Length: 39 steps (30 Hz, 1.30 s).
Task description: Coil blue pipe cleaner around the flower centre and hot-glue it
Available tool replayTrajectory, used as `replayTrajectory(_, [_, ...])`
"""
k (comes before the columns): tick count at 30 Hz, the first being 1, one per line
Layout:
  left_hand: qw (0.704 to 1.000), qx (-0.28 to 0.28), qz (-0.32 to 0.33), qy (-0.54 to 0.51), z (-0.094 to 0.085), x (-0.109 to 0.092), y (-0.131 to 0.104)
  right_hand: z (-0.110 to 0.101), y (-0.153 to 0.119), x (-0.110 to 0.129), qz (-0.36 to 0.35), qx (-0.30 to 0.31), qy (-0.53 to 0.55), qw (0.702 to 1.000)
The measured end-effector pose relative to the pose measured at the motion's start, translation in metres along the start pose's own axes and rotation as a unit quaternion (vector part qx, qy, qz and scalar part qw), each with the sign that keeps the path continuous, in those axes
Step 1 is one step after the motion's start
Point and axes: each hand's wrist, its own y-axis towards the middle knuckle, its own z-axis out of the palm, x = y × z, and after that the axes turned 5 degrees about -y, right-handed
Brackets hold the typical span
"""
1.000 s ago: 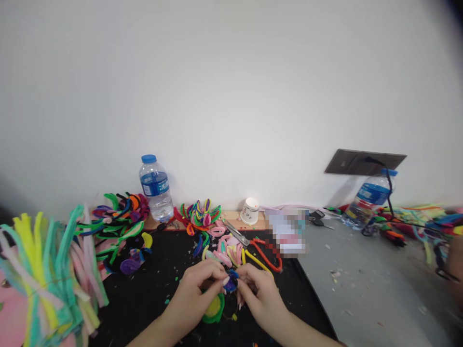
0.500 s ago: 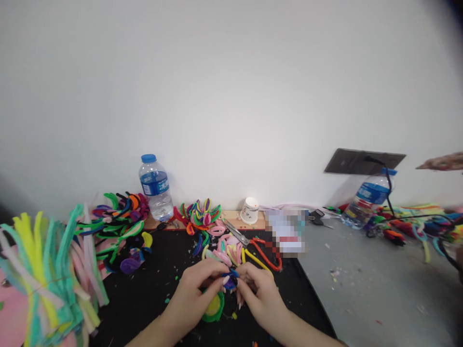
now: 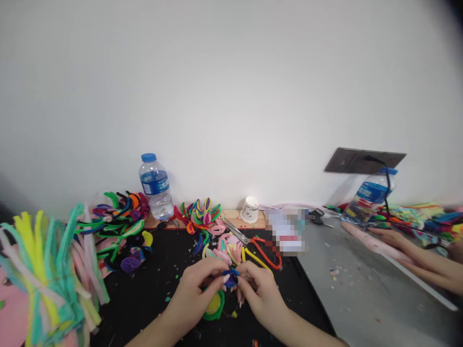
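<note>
A small blue and purple fuzzy piece point(image 3: 230, 278) is pinched between both hands above the black mat point(image 3: 144, 299). My left hand point(image 3: 197, 291) grips its left side with thumb and fingertips. On its right side, the thumb and fingers of my right hand point(image 3: 261, 291) close on the same piece. Below and left of it lies a green ring with a yellow middle point(image 3: 214, 306). Behind my hands are pastel pipe-cleaner loops point(image 3: 227, 248) and scissors with red handles point(image 3: 265, 250).
Pipe-cleaner bundles point(image 3: 54, 274) stand at the left, near a water bottle point(image 3: 155, 188). A paper cup point(image 3: 249, 210) and keys point(image 3: 318, 218) sit along the wall. Another person's hand point(image 3: 394, 241) reaches over the grey table point(image 3: 347, 274) at the right, by a second bottle point(image 3: 371, 195).
The other person's hand has come in from the right, low over the grey table, with a long pale pink and white item beside it. My hands have hardly moved.
</note>
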Motion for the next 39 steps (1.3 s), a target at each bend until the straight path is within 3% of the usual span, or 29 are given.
replayTrajectory(17, [0.998, 0.015, 0.039, 0.048, -0.0015, 0.0020, -0.0009, -0.0003, 0.0014, 0.0000, -0.010, 0.000, -0.001, 1.000])
replayTrajectory(39, [0.999, 0.029, 0.022, 0.001, 0.0000, 0.0011, -0.0001, 0.0017, -0.0010, -0.0061, -0.008, -0.003, 0.007, 1.000])
